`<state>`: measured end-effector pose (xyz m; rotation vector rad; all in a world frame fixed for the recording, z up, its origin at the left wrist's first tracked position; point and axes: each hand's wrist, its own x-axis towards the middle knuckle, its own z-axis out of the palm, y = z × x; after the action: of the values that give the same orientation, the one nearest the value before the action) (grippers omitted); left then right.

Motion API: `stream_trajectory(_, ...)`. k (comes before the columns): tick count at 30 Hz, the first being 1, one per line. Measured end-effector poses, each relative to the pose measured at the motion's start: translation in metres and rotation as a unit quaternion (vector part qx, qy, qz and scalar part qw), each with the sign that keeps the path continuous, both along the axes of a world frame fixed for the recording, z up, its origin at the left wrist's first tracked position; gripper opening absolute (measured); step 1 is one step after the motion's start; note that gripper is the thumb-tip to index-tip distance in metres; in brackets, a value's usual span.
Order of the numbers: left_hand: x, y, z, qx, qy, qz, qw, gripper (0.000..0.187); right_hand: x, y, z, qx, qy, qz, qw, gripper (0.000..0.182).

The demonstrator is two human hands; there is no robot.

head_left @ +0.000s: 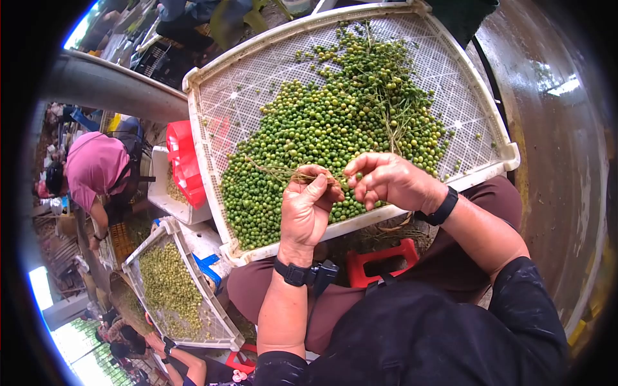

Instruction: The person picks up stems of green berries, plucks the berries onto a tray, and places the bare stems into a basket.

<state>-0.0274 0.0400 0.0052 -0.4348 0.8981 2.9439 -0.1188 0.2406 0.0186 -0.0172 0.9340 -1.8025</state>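
A white mesh tray (257, 106) in front of me holds a large heap of small round green fruits (309, 132), some of them yellowish. My left hand (306, 209) is closed over the near part of the tray, pinching a thin bare stalk (273, 170) between thumb and fingers. Close beside it on the right, my right hand (394, 181) has its fingers curled together, with one small green fruit (359, 175) at the fingertips. More stalks with fruit attached (389, 96) lie across the right side of the heap.
A second white tray (209, 293) with paler yellow-green fruits stands at lower left. Near it are a red bag (185, 164) and a white bin (161, 186). A red stool (383, 262) sits under the tray. A person in pink (96, 164) bends at left; another person's arms (177, 357) reach in below.
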Motion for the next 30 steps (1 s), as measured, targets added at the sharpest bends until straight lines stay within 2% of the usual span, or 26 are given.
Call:
stream_trajectory(3, 0.001, 0.000, -0.001, 0.012, -0.006, 0.004, 1.000, 0.011, 0.008, -0.004, -0.001, 0.027, 0.031, 0.043, 0.998, 0.029)
stream_trajectory(9, 0.001, 0.003, 0.000, -0.037, -0.026, 0.001, 0.999, 0.012, 0.011, -0.006, -0.006, 0.038, 0.074, 0.011, 0.996, 0.027)
stream_trajectory(11, 0.001, 0.005, 0.002, -0.044, -0.033, 0.004, 0.998, 0.012, 0.011, -0.007, -0.009, 0.036, 0.053, 0.025, 0.998, 0.022)
stream_trajectory(15, 0.001, 0.005, 0.003, -0.060, -0.028, 0.005, 0.998, 0.012, 0.013, -0.008, -0.007, 0.034, 0.056, 0.011, 0.998, 0.026)
stream_trajectory(20, 0.001, 0.007, 0.004, -0.100, -0.035, 0.008, 0.994, 0.012, 0.012, -0.008, -0.007, 0.062, 0.085, 0.000, 0.994, 0.022)
stream_trajectory(25, 0.000, 0.001, 0.004, -0.097, -0.020, 0.030, 0.995, 0.012, 0.005, 0.000, 0.003, 0.039, 0.104, 0.108, 0.988, 0.014)
stream_trajectory(27, 0.000, -0.002, 0.008, -0.131, -0.015, 0.023, 0.991, 0.014, 0.002, 0.002, 0.012, 0.075, 0.131, 0.099, 0.984, 0.011)
stream_trajectory(30, 0.006, 0.000, 0.019, -0.186, 0.007, -0.009, 0.983, 0.021, -0.015, 0.009, 0.005, 0.121, 0.215, 0.025, 0.969, 0.013)
